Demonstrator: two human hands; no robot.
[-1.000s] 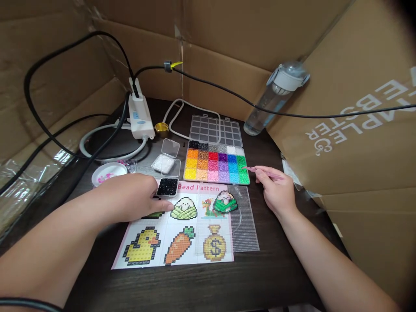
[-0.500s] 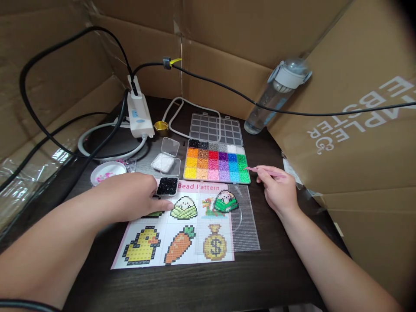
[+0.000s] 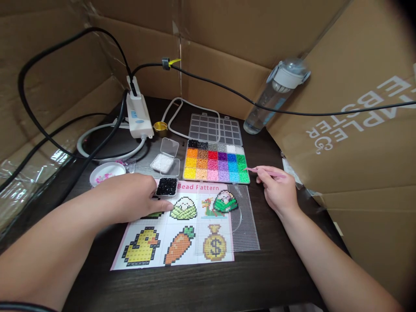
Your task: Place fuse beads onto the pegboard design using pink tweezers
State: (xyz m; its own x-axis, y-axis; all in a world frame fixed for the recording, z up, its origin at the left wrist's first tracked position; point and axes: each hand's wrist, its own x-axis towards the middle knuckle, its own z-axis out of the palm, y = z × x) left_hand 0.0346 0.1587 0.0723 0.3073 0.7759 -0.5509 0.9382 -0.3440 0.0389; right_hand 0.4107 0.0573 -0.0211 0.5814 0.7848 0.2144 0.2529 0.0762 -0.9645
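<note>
Tweezers (image 3: 276,174): pinched in right hand (image 3: 281,190), tips at green beads (image 3: 243,177). Probably light, springy; best held mid-shank, squeezed gently. Left hand (image 3: 138,197) over pattern sheet (image 3: 170,232), thumb extended; cannot tell if gripping.

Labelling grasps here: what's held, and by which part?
Right hand: pink tweezers, gripped along the shaft, behind the tips. Left hand: beside the black beads; can't tell whether it holds anything.

On a dark table (image 3: 182,286), the right hand (image 3: 281,190) holds pink tweezers (image 3: 274,174) pointed at the green beads (image 3: 243,174) of a sectioned tray (image 3: 208,181). The left hand (image 3: 134,195) rests on a pattern sheet (image 3: 164,236) beside a box of black beads (image 3: 176,189). A green-and-white bead figure (image 3: 225,202) lies on a clear pegboard (image 3: 247,227) overlapping the sheet.
</note>
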